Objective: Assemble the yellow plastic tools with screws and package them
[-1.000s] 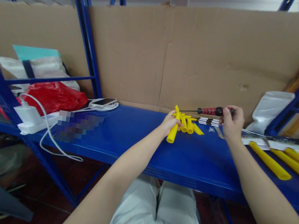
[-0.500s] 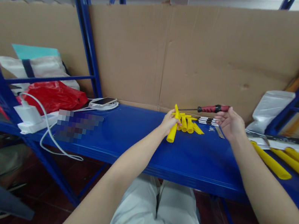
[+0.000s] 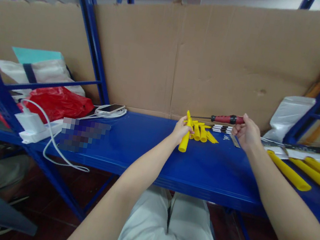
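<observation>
My left hand (image 3: 180, 129) is closed round a yellow tube-like piece (image 3: 184, 141) with a wide open lower end and a narrow top. From the right, a screwdriver (image 3: 226, 119) with a red and black handle lies level, its thin shaft meeting the yellow piece near the top. The handle's end is pinched in the fingertips of my right hand (image 3: 248, 134). Several similar yellow pieces (image 3: 203, 136) lie on the blue shelf (image 3: 143, 146) just behind my left hand. Where the screwdriver's tip ends is too small to tell.
Long yellow tubes (image 3: 289, 172) lie at the right. Small black-and-white pieces (image 3: 221, 129) and a flat metal strip (image 3: 235, 141) rest behind my right hand. A phone (image 3: 113, 108), white cables, a power strip (image 3: 37, 134) and a red bag (image 3: 60, 103) occupy the left. Cardboard (image 3: 218, 64) stands behind.
The fingers of my right hand have curled in more at the screwdriver's handle, and the handle appears turned about its length. My left hand and the yellow piece have hardly moved.
</observation>
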A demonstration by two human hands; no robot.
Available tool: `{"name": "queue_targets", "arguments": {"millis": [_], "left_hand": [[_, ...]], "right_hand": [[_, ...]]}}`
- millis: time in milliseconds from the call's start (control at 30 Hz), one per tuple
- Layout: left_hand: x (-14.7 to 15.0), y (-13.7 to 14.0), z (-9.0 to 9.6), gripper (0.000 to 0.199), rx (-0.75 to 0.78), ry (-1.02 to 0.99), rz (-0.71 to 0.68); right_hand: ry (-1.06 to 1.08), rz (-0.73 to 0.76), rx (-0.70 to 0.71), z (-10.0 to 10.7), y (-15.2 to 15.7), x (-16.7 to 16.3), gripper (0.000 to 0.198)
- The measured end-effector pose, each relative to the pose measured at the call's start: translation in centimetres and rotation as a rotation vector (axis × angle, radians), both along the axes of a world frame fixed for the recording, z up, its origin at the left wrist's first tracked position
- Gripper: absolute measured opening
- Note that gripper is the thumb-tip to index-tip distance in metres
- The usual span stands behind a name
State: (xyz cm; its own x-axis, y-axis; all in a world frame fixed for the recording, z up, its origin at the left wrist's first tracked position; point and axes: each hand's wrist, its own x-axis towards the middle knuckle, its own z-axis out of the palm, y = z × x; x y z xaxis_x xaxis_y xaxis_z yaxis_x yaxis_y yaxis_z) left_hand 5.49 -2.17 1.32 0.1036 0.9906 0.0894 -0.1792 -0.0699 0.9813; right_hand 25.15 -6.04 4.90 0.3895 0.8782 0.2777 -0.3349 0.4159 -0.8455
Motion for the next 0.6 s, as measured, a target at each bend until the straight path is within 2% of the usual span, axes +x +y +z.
{"name": "queue_targets", "arguments": {"millis": [267, 600], "left_hand": [[-0.1, 0.3, -0.1, 0.074, -0.001, -0.026, 0.014], [-0.06, 0.31, -0.17, 0.072, -0.001, -0.007, 0.018]], "right_hand": [[0.004, 0.089, -0.042, 0.66, -0.8, -0.35, 0.026], [-0.033, 0.06, -0.018, 0.57, -0.69, -0.22, 0.03]]}}
